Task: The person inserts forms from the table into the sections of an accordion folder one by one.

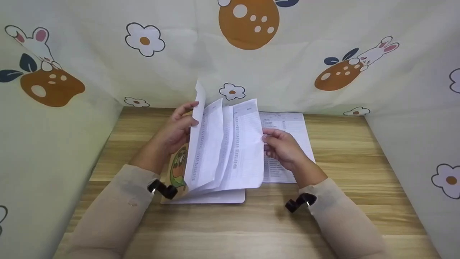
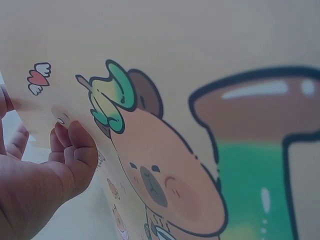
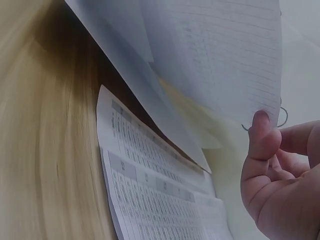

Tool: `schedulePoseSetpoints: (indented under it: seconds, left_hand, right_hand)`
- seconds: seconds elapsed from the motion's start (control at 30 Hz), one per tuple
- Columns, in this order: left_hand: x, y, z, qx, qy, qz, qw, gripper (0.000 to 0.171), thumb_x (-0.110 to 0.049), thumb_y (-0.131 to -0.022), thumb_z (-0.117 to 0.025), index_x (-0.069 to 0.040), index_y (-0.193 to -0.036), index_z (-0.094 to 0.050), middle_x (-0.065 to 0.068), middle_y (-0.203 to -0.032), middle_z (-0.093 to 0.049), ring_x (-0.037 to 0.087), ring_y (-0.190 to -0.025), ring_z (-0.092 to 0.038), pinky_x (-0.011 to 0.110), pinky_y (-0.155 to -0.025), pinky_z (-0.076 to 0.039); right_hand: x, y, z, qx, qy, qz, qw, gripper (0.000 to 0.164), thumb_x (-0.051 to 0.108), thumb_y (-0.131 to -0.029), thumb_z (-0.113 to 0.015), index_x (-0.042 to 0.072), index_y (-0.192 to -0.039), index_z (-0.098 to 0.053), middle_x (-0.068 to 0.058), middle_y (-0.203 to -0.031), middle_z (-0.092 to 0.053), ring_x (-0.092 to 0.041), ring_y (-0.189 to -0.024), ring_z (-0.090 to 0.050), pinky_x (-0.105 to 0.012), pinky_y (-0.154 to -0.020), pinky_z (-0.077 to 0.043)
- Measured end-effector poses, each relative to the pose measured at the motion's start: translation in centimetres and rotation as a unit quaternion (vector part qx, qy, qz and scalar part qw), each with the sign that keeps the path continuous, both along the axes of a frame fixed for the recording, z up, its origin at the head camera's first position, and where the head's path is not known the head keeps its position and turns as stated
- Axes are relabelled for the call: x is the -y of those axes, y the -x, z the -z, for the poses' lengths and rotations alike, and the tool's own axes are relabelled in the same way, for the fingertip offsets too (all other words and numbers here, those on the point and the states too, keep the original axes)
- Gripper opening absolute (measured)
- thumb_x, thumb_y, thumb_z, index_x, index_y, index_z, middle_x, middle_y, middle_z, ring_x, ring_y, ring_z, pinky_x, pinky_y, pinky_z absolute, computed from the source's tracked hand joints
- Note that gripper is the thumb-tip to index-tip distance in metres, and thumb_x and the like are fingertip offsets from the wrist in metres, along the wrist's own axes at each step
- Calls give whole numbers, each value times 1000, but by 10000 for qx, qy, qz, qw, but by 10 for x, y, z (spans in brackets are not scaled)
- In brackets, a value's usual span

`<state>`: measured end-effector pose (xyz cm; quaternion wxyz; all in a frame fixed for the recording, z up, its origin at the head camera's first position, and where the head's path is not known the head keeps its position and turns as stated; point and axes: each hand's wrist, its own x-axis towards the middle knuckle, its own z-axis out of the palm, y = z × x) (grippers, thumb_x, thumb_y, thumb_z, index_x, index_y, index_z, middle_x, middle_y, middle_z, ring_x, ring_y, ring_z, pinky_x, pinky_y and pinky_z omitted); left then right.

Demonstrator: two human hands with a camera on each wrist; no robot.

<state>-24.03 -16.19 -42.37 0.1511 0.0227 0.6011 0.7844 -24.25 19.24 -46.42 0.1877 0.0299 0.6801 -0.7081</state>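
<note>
A booklet with a cartoon cover [image 1: 178, 167] stands part-opened above the table, its white printed pages [image 1: 248, 144] fanned out. My left hand [image 1: 174, 131] grips the cover side along its left edge. In the left wrist view, the cover [image 2: 160, 165] shows a brown animal wearing a green leafy hat. Between thumb and fingers, my right hand [image 1: 285, 145] pinches the right edge of the front page. That pinch also appears in the right wrist view, where the thumb lies on the lined page [image 3: 225, 60].
A printed sheet with tables [image 1: 305, 140] lies flat on the wooden table [image 1: 345, 151], partly behind the pages and the right hand. Beneath the raised pages, a white leaf [image 1: 222, 197] rests near the table. A patterned cloth [image 1: 179, 72] surrounds the table at the back and sides.
</note>
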Motion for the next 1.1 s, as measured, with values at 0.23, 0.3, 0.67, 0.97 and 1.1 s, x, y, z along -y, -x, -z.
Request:
schedulePoseSetpoints:
  seconds: [0.23,0.3,0.67,0.97,1.1]
  left_hand:
    - [-1,0,0,20,-100,-11,9999,67,-1,-99,-52,-26,-159,-39,24,-160,-40,45,-134,-54,41,-94,-60]
    - [-1,0,0,12,-85,-25,10000,67,-1,-98,-52,-25,-160,-39,25,-160,-40,45,-134,-54,42,-95,-60]
    - [-1,-3,-2,-100,84,-21,9999,69,0,-97,-53,-25,-160,-40,26,-159,-42,47,-133,-56,46,-97,-61]
    - [-1,-1,0,-82,-226,-66,9997,69,4,-96,-49,-22,-160,-39,23,-154,-44,40,-127,-58,37,-86,-62]
    - [0,-1,2,-64,-314,-104,9994,69,4,-96,-48,-23,-159,-40,24,-154,-42,42,-128,-56,38,-86,-62]
  right_hand:
    - [21,3,6,-18,-83,-32,10000,38,12,-104,-62,4,-142,-63,3,-94,-74,-11,-77,-68,-22,-64,-53]
    - [26,4,7,-32,-120,-37,9999,38,12,-104,-62,4,-141,-64,3,-95,-73,-11,-78,-68,-22,-64,-53]
    - [44,5,16,-206,-248,-28,9995,36,12,-103,-65,3,-138,-67,4,-94,-74,-12,-77,-67,-22,-64,-51]
    - [58,6,19,-219,-366,-36,9991,34,12,-100,-70,7,-133,-71,4,-97,-75,-11,-81,-69,-24,-66,-52]
    - [61,6,20,-203,-477,-37,9986,34,13,-99,-71,10,-133,-73,3,-99,-74,-13,-84,-70,-26,-69,-53]
